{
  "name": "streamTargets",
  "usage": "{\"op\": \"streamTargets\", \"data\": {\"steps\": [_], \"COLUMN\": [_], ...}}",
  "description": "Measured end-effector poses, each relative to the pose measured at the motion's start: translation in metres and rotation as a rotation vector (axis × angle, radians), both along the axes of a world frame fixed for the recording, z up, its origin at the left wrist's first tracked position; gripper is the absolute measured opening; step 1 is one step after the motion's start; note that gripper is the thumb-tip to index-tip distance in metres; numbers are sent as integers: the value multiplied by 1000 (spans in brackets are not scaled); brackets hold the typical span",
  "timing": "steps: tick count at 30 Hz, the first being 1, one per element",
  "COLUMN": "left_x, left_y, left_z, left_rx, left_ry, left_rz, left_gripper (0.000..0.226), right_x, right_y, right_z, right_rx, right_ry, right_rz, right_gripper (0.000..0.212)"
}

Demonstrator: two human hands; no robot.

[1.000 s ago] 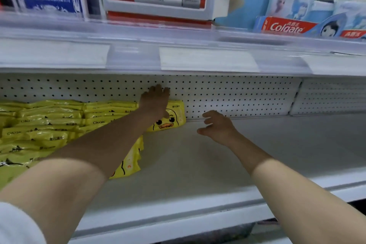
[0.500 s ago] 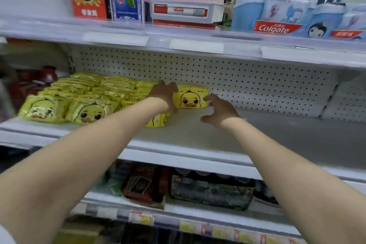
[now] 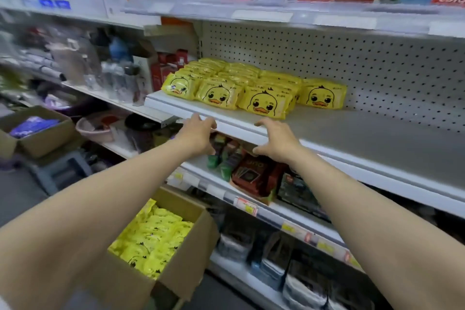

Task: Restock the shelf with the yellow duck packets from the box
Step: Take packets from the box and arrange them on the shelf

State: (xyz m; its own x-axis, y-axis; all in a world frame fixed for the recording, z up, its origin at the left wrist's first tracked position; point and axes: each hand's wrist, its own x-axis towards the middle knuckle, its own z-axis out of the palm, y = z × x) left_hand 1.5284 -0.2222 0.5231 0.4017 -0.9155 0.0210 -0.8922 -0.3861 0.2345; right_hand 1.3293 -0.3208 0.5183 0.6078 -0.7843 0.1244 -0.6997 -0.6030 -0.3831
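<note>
Two bare hands hover at the near lip of the white metal shelf (image 3: 377,138), and both hold nothing. The left hand (image 3: 198,133) and the right hand (image 3: 276,141) have their fingers loosely spread and slightly curved. Whether any fingertip touches the lip I cannot tell.

On the left part of the shelf, rows of yellow plastic duck-face packets (image 3: 261,104) stand pressed together, running back to the perforated white back panel (image 3: 377,70). Grey shelf surface shows to their right.

The supply sits low down in an open brown cardboard box (image 3: 191,259), well below the hands and to their near left. It lies directly under the left forearm, so the left hand is the nearer one. The boxed packets (image 3: 153,236) look packed on edge in rows running from near to far.

A reach for them would go down and back toward the person. It would pass the price-tag rail (image 3: 241,205) of the lower shelf and the red UNO card packs (image 3: 254,173), which sit just right of the box.
</note>
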Motion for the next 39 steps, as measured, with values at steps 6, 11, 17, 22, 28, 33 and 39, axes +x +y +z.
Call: {"op": "streamTargets", "data": {"steps": [6, 11, 17, 22, 28, 33, 39], "left_x": [59, 119, 217, 318, 383, 405, 415], "left_y": [56, 74, 83, 88, 116, 127, 141], "left_z": [-35, -74, -144, -215, -293, -343, -394], "left_rx": [29, 62, 188, 323, 550, 665, 736], "left_ry": [11, 73, 139, 167, 324, 457, 490], "left_rz": [159, 214, 224, 115, 60, 5, -6], "left_gripper": [77, 71, 75, 71, 60, 50, 46], "right_x": [67, 126, 210, 278, 336, 366, 393], "right_y": [31, 42, 48, 62, 97, 114, 117], "right_z": [-34, -81, -152, -222, -304, -343, -383], "right_rx": [45, 143, 272, 461, 700, 821, 913], "right_ry": [20, 138, 243, 336, 407, 403, 427], "right_rz": [145, 239, 247, 171, 85, 37, 40], "right_gripper": [75, 71, 67, 69, 66, 61, 55]}}
